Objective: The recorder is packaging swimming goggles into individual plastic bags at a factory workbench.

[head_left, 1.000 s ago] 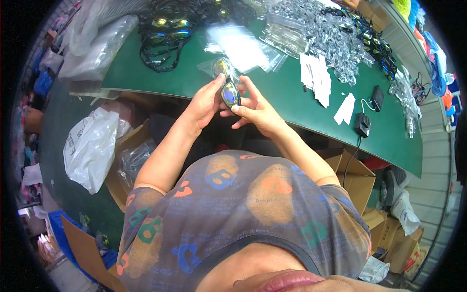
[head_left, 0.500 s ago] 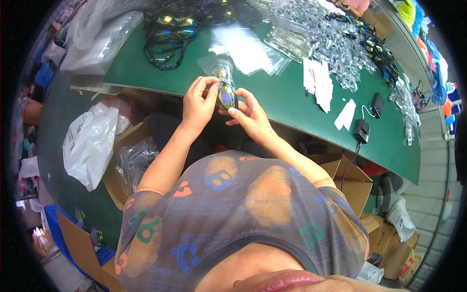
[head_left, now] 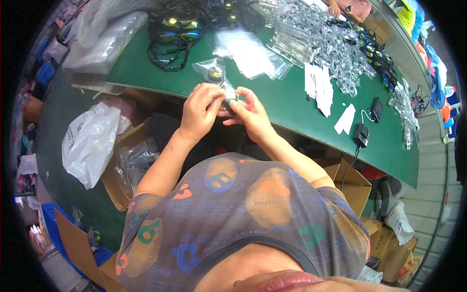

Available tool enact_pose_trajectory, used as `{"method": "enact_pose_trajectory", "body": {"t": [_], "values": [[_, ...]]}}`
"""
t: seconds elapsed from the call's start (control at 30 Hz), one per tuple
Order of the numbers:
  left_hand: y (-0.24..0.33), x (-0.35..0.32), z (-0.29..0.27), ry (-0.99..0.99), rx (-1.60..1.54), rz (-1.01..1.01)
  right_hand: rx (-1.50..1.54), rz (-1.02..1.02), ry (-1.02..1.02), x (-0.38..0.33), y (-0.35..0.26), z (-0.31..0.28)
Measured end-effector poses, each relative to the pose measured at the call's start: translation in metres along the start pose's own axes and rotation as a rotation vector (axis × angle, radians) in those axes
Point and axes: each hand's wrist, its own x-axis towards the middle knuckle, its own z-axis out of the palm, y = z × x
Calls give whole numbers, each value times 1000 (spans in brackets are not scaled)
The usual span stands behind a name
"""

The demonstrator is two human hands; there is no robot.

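Both my hands meet just in front of the green table (head_left: 292, 104), holding a small clear plastic bag with a pair of dark goggles (head_left: 228, 100) inside. My left hand (head_left: 200, 111) pinches the bag from the left. My right hand (head_left: 250, 114) grips it from the right, fingers curled over its top. The bag's upper end (head_left: 212, 70) sticks up past my fingers over the table edge. Most of the goggles are hidden by my fingers.
A heap of dark mirrored goggles (head_left: 177, 31) lies at the table's far left. Flat clear bags (head_left: 250, 53), a pile of packed bags (head_left: 328, 41), white cards (head_left: 318, 85) and a black adapter (head_left: 361, 134) lie to the right. Cardboard boxes (head_left: 348, 177) and plastic bags (head_left: 90, 141) stand under the table.
My hands have drawn the bagged goggles a little nearer to my body and lower, with the fingers closing more tightly round the bag.
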Motion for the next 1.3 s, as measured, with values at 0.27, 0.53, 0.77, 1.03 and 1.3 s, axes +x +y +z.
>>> {"method": "enact_pose_trajectory", "body": {"t": [0.27,0.53,0.77,1.03,1.3], "values": [[12,-15,-5,-96,-143,-52,-403,-173,128,17,21,3],[14,-26,-15,-113,-122,-151,-1057,-360,172,10,-5,18],[9,-26,-20,-42,47,-49,-1102,-444,76,10,-4,16],[0,-28,-22,-12,123,-118,-1350,-528,-77,-5,11,32],[39,-23,-56,4,-807,-622,-771,-481,-270,-31,-97,35]]}}
